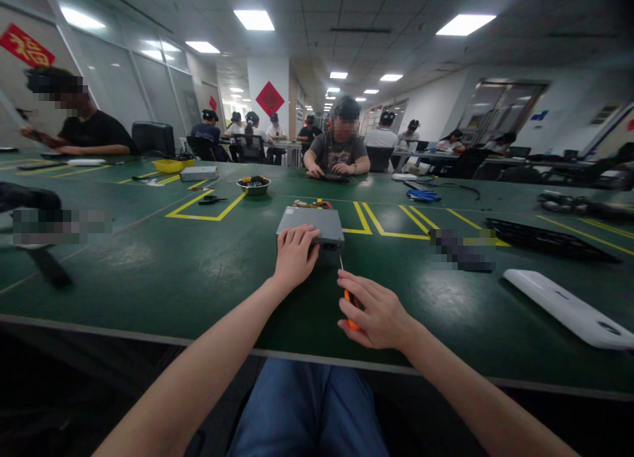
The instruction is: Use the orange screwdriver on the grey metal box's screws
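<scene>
A grey metal computer power supply (324, 222) sits on the green table in front of me, with coloured wires (314, 205) coming out at its far side. My left hand (296, 253) grips its near left part, fingers over the top and thumb at the near face. My right hand (374, 308) is closed around the orange and black handle of a screwdriver (352, 310). The thin metal shaft points up and away, its tip at the near right corner of the power supply. Whether the tip sits in a screw is too small to tell.
A metal bowl (253, 185) with tools stands beyond, left of the power supply. To the right lie a white casing (564, 308), a black slotted panel (549, 239) and a blue cable bundle (423, 195). A person (339, 146) works across the table.
</scene>
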### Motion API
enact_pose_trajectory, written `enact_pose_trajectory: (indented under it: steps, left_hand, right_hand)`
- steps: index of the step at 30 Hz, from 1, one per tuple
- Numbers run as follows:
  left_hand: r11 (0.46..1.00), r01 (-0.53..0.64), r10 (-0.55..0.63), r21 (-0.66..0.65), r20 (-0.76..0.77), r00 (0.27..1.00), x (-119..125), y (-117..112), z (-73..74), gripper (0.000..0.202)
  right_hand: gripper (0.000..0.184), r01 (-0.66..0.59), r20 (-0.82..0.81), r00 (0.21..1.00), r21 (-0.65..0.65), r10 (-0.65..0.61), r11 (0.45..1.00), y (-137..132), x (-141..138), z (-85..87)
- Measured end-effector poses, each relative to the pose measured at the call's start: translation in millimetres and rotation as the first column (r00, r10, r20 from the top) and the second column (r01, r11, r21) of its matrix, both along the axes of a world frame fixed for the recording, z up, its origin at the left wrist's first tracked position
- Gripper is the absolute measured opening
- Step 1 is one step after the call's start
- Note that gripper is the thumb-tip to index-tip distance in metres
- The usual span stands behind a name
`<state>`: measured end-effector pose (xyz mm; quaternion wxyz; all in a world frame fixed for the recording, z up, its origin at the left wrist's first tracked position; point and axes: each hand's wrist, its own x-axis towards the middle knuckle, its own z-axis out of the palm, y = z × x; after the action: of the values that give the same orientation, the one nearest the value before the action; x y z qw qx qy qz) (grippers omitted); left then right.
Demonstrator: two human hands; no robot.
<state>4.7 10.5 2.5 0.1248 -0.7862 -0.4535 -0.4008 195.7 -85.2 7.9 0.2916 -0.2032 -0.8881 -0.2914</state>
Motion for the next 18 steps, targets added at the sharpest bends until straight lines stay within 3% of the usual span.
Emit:
enact_pose_trajectory:
  steps: [3,10,15,18]
  left_hand:
    - [1.000,0.001,-0.001,-0.009,0.004,1.000,0.2,-0.3,0.0,0.028]
    - [1.000,-0.001,0.002,-0.011,0.008,1.000,0.1,-0.2,0.1,0.028]
    - [1.000,0.000,0.000,-0.007,-0.003,1.000,-0.6,0.2,0.4,0.027]
    - [1.000,0.001,-0.001,-0.001,-0.006,1.000,-0.7,0.3,0.3,0.027]
  right_hand:
    - [0.016,0.003,-0.028,1.000,-0.011,-0.004,1.000,0.8,0.7,-0.2]
    - [0.020,0.020,-0.140,0.990,0.206,0.009,0.978,1.1,-1.9,6.6]
    - [0.026,0.146,-0.198,0.975,0.246,-0.098,0.958,6.0,4.1,4.2]
    - [0.019,0.151,-0.188,0.976,0.239,-0.107,0.959,9.0,5.4,0.8]
